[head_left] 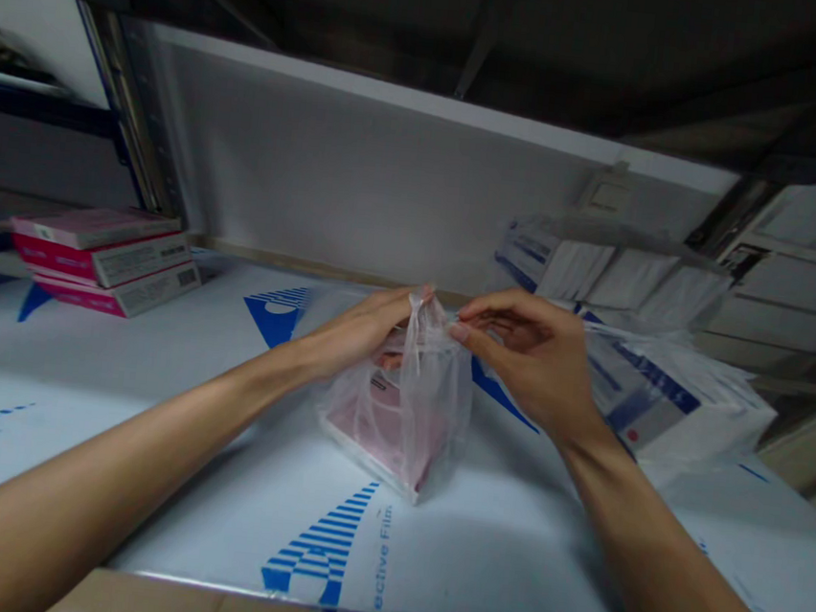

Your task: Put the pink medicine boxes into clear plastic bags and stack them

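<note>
A thin, see-through plastic bag [421,365] stands on the film-covered shelf, gathered up at its top. Inside it lies a flat pink box [382,424], seen blurred through the plastic. My left hand [381,327] is closed on the gathered neck of the bag from the left, its fingers partly hidden behind the plastic. At the bag's upper right, my right hand [526,346] has its thumb and forefinger brought together at the edge of the plastic.
Several pink and white boxes [109,258] are stacked at the left. Clear-wrapped packs of white and blue packets [660,388] sit close by my right forearm. A dark upper shelf [406,27] hangs low overhead, and a wall [334,174] closes off the back.
</note>
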`<state>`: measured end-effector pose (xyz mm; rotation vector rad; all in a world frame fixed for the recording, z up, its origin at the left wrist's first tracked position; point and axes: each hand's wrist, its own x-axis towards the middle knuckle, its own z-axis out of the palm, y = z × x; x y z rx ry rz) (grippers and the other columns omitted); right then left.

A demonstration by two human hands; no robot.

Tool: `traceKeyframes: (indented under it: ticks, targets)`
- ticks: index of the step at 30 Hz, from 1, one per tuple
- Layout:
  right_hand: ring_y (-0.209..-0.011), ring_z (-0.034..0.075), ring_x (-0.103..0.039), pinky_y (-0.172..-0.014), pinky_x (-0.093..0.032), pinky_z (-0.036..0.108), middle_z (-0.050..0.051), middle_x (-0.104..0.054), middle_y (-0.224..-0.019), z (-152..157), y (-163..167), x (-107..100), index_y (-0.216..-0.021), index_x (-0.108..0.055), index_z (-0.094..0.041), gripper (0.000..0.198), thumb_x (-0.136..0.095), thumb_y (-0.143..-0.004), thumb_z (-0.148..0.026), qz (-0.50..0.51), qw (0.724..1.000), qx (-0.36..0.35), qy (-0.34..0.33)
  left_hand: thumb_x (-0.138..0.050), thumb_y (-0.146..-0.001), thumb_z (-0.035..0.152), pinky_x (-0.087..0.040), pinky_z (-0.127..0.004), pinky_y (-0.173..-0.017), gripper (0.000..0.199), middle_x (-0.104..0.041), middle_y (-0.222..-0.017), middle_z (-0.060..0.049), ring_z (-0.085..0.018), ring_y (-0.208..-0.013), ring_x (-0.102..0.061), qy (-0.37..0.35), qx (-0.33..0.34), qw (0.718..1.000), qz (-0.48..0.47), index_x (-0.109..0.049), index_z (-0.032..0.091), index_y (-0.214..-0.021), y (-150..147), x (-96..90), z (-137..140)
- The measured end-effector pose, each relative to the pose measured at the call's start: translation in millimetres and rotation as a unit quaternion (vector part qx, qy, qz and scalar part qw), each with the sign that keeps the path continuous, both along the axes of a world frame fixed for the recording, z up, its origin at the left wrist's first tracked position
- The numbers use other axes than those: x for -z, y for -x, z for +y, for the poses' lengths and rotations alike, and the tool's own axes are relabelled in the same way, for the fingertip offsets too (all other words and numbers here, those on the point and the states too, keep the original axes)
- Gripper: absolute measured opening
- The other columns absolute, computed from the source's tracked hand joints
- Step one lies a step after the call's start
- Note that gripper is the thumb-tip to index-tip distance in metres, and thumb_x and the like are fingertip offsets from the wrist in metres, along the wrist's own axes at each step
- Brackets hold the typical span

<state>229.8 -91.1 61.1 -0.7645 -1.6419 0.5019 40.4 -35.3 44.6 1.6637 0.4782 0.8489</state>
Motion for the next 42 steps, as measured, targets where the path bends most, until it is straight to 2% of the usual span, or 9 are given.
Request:
traceKeyframes:
  ticks: [4,8,11,16,23,28,34,39,42]
  targets:
    - [-0.071,0.015,-0.068,-0.069,-0.057,0.030,0.000,-0.074,-0.078,9,-6,4,-0.080,-0.076,-0.025,0.021,-0.089,-0.070,-0.039,0.000,0.996,-0.032,0.083,-0.053,-0.095,0.062,-0.032,-0.021,-0.041,0.046,-0.054,-0.059,0.002,-0.008,-0.042,-0.040,0.037,0.031,0.999,0.011,-0.067,0.018,-0.092,3,1.8,-1]
    - [-0.066,0.013,-0.064,-0.064,-0.054,0.028,0.000,-0.073,-0.078,12,-11,5,-0.086,-0.078,-0.025,0.025,-0.075,-0.084,-0.049,-0.021,0.990,-0.060,0.125,-0.061,-0.092,0.056,-0.034,-0.021,-0.039,0.040,-0.063,-0.065,-0.003,-0.010,-0.045,-0.049,0.062,0.028,0.997,-0.033,-0.064,0.016,-0.090,2,0.0,-2]
    - [-0.062,0.012,-0.063,-0.061,-0.053,0.027,0.000,-0.072,-0.076,10,-12,2,-0.087,-0.078,-0.025,0.022,-0.074,-0.085,-0.046,-0.017,0.991,-0.055,0.124,-0.069,-0.088,0.048,-0.037,-0.020,-0.040,0.032,-0.066,-0.068,-0.003,-0.011,-0.049,-0.054,0.079,0.025,0.994,-0.076,-0.059,0.017,-0.085,2,-4.4,-4]
    - [-0.074,0.015,-0.070,-0.073,-0.058,0.029,0.000,-0.076,-0.083,5,-11,-1,-0.093,-0.078,-0.027,0.024,-0.088,-0.071,-0.032,-0.014,0.989,-0.076,0.125,-0.074,-0.085,0.047,-0.044,-0.021,-0.047,0.034,-0.071,-0.072,-0.005,-0.011,-0.052,-0.057,0.096,0.050,0.990,-0.089,-0.055,0.018,-0.084,2,-8.0,-7]
    - [-0.075,0.014,-0.067,-0.073,-0.057,0.029,0.000,-0.072,-0.082,2,-10,-3,-0.079,-0.073,-0.024,0.020,-0.088,-0.070,-0.034,-0.001,0.992,-0.077,0.098,-0.066,-0.090,0.053,-0.039,-0.020,-0.040,0.036,-0.057,-0.054,0.003,-0.009,-0.039,-0.048,0.064,0.066,0.994,-0.064,-0.056,0.019,-0.085,1,-6.0,-10]
    - [-0.078,0.014,-0.067,-0.074,-0.057,0.028,-0.001,-0.072,-0.084,2,-4,-1,-0.083,-0.071,-0.026,0.027,-0.091,-0.066,-0.032,0.024,0.992,-0.087,0.086,-0.056,-0.097,0.047,-0.038,-0.019,-0.036,0.026,-0.062,-0.056,0.001,-0.012,-0.039,-0.053,0.142,0.104,0.982,-0.070,-0.056,0.021,-0.102,3,-2.7,-7]
    - [-0.076,0.015,-0.067,-0.075,-0.057,0.031,0.000,-0.075,-0.082,1,-5,-1,-0.078,-0.079,-0.027,0.011,-0.087,-0.071,-0.028,-0.010,0.995,-0.079,0.060,-0.058,-0.096,0.040,-0.042,-0.018,-0.042,0.020,-0.070,-0.069,-0.004,-0.012,-0.047,-0.059,0.250,0.146,0.951,-0.108,-0.060,0.020,-0.094,7,1.4,0]
    - [-0.070,0.013,-0.067,-0.068,-0.056,0.028,-0.001,-0.075,-0.077,-1,-8,-2,-0.076,-0.079,-0.028,0.009,-0.086,-0.072,-0.025,0.017,0.996,-0.064,0.066,-0.052,-0.098,0.031,-0.050,-0.018,-0.052,0.020,-0.076,-0.079,-0.014,-0.011,-0.052,-0.062,0.315,0.119,0.934,-0.116,-0.060,0.017,-0.086,9,0.8,0]
    - [-0.068,0.014,-0.068,-0.067,-0.056,0.028,-0.001,-0.075,-0.077,0,-10,-1,-0.087,-0.078,-0.027,0.015,-0.085,-0.073,-0.027,0.007,0.992,-0.086,0.095,-0.055,-0.096,0.028,-0.051,-0.018,-0.054,0.018,-0.075,-0.081,-0.012,-0.011,-0.055,-0.063,0.316,0.097,0.935,-0.130,-0.062,0.015,-0.085,8,2.3,0]
